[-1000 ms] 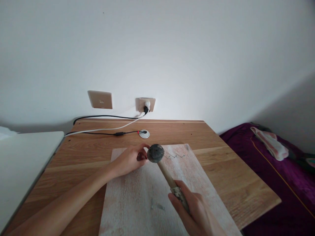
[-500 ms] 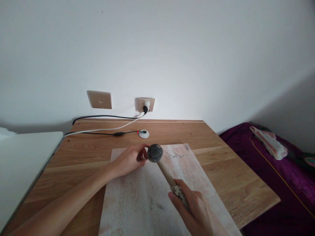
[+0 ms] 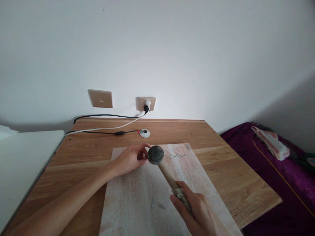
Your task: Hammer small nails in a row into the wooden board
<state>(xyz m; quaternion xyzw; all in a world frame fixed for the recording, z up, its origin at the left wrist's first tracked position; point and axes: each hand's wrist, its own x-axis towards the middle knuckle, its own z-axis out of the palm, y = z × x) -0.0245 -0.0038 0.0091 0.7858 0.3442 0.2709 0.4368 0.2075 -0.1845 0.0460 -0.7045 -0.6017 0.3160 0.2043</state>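
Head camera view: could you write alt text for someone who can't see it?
A person's right hand grips a hammer by its wooden handle, its head beside the left hand, whose fingers pinch something small on a pale board. The board lies on a wooden desk against a white wall.

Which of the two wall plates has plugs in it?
The right wall plate, above the desk's back edge; white and black plugs sit in it. The left plate has none.

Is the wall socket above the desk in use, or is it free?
In use. The wall socket has a white plug and a black plug seated in it, and a white cable and a black cable trail across the desk.
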